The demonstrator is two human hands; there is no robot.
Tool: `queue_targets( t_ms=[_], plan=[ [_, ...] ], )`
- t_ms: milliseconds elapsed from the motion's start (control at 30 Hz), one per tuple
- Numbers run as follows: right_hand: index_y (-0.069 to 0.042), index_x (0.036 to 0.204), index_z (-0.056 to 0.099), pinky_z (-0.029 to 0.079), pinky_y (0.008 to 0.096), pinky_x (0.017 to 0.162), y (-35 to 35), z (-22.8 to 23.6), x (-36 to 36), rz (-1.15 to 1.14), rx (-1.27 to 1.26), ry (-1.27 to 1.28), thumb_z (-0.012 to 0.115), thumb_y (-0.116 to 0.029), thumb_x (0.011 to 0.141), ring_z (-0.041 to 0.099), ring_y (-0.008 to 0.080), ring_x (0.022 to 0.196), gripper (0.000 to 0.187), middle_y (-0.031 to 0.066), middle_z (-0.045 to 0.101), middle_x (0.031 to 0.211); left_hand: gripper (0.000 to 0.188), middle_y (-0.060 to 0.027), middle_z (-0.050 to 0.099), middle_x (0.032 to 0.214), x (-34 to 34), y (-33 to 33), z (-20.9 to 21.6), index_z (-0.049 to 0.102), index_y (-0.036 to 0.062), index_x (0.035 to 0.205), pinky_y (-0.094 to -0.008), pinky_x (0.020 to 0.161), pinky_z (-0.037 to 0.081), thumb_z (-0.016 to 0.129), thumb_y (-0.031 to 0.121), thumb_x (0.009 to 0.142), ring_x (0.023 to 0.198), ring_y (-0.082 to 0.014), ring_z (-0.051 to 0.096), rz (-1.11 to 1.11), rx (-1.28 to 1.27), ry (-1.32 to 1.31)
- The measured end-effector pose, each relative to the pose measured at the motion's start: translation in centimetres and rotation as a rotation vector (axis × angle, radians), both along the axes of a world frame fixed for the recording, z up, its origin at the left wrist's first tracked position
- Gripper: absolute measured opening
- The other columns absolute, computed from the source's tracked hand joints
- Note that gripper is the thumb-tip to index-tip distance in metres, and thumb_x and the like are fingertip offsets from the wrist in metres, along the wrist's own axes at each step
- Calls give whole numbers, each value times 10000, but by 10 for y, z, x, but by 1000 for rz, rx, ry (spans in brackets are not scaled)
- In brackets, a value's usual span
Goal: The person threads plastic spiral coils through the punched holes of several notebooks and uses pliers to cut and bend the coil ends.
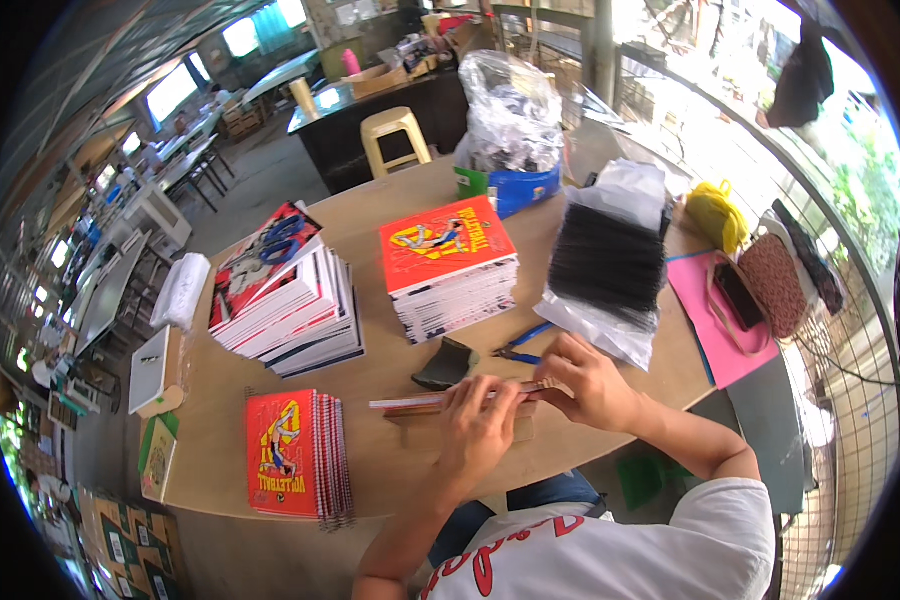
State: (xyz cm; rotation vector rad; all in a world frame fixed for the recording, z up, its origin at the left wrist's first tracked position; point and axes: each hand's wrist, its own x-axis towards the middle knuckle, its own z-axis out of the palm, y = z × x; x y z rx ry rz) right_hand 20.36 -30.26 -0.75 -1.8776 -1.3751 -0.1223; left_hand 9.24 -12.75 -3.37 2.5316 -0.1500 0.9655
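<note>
My left hand (478, 425) is closed on a thin notebook (395, 404), which is seen edge-on above a small wooden stand (410, 428). At the notebook's right end, the fingers of my right hand (592, 385) are pinched together; whether they grip the notebook or a fine wire is too small to tell. Just beyond my hands lie blue-handled pliers (520, 345) and a dark curved piece (445, 363). To the left stands a stack of red spiral-bound notebooks (282, 455) with wire coils along the right edge.
Farther back are a stack of red-covered notebooks (450, 245), a fanned paper stack (290, 310) topped by blue-handled scissors (282, 240), and a bundle of black coils (607, 250) on white plastic. A phone (738, 295) and pink folder (715, 345) lie right.
</note>
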Motion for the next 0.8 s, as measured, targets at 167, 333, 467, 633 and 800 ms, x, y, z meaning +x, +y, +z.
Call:
queue_targets(
  t_ms=[167,333,467,633,800],
  plan=[
    [-64,1023,765,494,456,946,13,22,30,190,-58,68,677,-410,950,623,330,1102,365,121,697,1073,232,-77,609,956,-7,9,-5,673,121,1063,-460,799,479,751,167,849,914,-304,628,-94,-13,-27],
    [-90,1384,561,464,531,1021,104,-15,89,127,-666,47,558,-580,979,578,474,1185,636,297,588,1282,277,-21,603,1017,7,-13,-1,660,188,1113,-447,861,415,740,310,878,1004,-241,596,-62,-5,-72],
    [-162,1422,535,470,554,1003,176,-99,68,55,-963,3,654,-564,913,540,524,1205,659,326,539,1297,220,6,581,1029,16,-23,-6,675,205,1061,-422,833,359,722,338,893,968,-206,562,18,-33,-59],
    [-213,1310,671,507,493,930,150,-54,95,396,-573,-176,787,-428,829,602,461,1061,540,277,572,1176,175,14,587,990,14,-19,-10,689,146,962,-429,856,362,715,307,901,972,-190,556,82,-12,-129],
    [-59,1136,767,494,408,911,38,-3,116,224,-350,40,749,-420,798,638,341,1011,495,208,699,1027,201,4,592,998,11,-9,-14,676,132,972,-415,898,376,764,270,855,997,-199,569,-113,-26,-4]
  ],
)
